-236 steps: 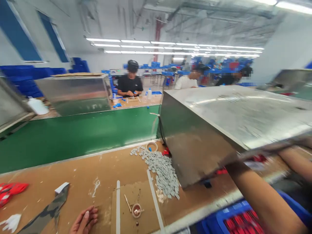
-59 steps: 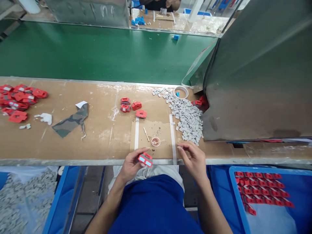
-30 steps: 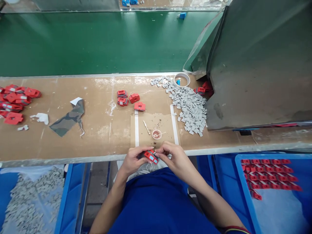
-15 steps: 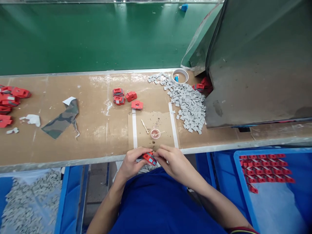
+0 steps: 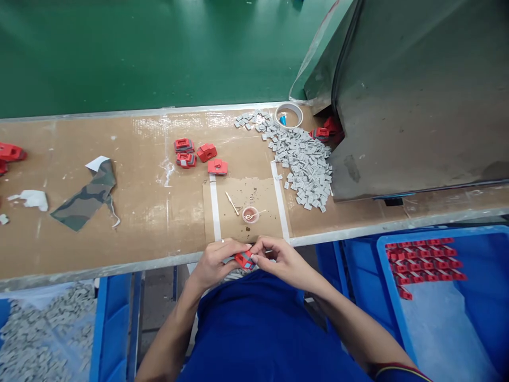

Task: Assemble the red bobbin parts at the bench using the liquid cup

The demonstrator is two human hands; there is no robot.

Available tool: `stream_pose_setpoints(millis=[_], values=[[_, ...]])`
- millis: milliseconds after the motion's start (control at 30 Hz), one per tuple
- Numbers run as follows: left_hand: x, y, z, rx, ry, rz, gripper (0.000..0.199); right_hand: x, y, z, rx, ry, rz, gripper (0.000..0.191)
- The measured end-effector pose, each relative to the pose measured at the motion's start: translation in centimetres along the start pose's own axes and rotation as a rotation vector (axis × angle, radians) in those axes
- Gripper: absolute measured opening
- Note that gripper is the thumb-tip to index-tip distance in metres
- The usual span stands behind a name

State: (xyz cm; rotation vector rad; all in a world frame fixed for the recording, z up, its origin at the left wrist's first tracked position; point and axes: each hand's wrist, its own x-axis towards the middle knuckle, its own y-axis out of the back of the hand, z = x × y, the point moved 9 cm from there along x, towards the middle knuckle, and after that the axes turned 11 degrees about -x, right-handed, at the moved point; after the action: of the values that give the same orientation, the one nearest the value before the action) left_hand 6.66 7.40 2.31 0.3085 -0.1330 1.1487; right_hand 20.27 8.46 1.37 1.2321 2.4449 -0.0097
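Both hands are together at the table's front edge, low in the middle of the head view. My left hand (image 5: 218,262) is closed round the left side of a red and grey part (image 5: 244,259). The thumb and fingers of my right hand (image 5: 278,260) pinch the right side of the same part. Just beyond them on the cardboard stands a small cup (image 5: 250,215) with a thin stick in it, beside a pale stick (image 5: 232,203). Several red parts (image 5: 217,167) lie farther back, to the left.
Small grey pieces (image 5: 308,164) are heaped by a tape roll (image 5: 289,126) and a large dark metal housing (image 5: 421,106). Camouflage cloth (image 5: 85,199) lies left. Below are a blue bin (image 5: 403,329) with rows of red parts and a left bin of grey pieces (image 5: 47,329).
The view has shifted a little, so the table items appear farther left and higher. My right fingers have moved slightly over the red part, which both hands still hold.
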Motion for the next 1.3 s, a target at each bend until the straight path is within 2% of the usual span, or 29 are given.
stream_pose_setpoints(millis=[233, 367, 467, 567, 667, 767, 867, 967, 1133, 1300], values=[[-0.1, -0.5, 0.7, 0.077, -0.125, -0.097, 0.022, 0.1, -1.5, 2.8, 0.128, -0.144, -0.077, 0.041], [0.0, -0.7, 1.1, 0.124, -0.174, -0.128, 0.022, 0.0, -1.4, 2.7, 0.074, -0.134, -0.1, 0.042], [0.0, -0.4, 1.6, 0.11, -0.178, -0.044, 0.025, -0.3, -0.6, 1.4, 0.021, -0.044, -0.005, 0.034], [-0.4, 0.0, 2.4, 0.057, -0.204, 0.109, 0.035, -1.1, -0.3, 0.6, 0.114, 0.045, 0.147, 0.032], [-1.0, 0.1, 3.2, 0.023, -0.23, 0.235, 0.047, -1.5, -1.3, 0.2, 0.252, 0.111, 0.164, 0.036], [-1.0, -0.1, 3.4, -0.023, -0.151, 0.246, 0.046, -1.7, -1.3, -0.3, 0.262, 0.156, 0.207, 0.034], [-0.7, -0.1, 3.7, -0.104, -0.008, 0.204, 0.033, -1.8, -0.4, -1.1, 0.164, 0.195, 0.253, 0.033], [-0.5, 0.9, 4.6, -0.143, 0.074, 0.269, 0.019, -2.0, 0.1, -2.3, 0.037, 0.269, 0.254, 0.031], [0.0, 1.7, 5.3, -0.144, 0.149, 0.341, 0.017, -2.0, 0.5, -4.0, -0.121, 0.375, 0.285, 0.029], [0.1, 1.7, 5.1, -0.17, 0.165, 0.333, 0.014, -2.3, 0.9, -5.7, -0.257, 0.521, 0.324, 0.027]])
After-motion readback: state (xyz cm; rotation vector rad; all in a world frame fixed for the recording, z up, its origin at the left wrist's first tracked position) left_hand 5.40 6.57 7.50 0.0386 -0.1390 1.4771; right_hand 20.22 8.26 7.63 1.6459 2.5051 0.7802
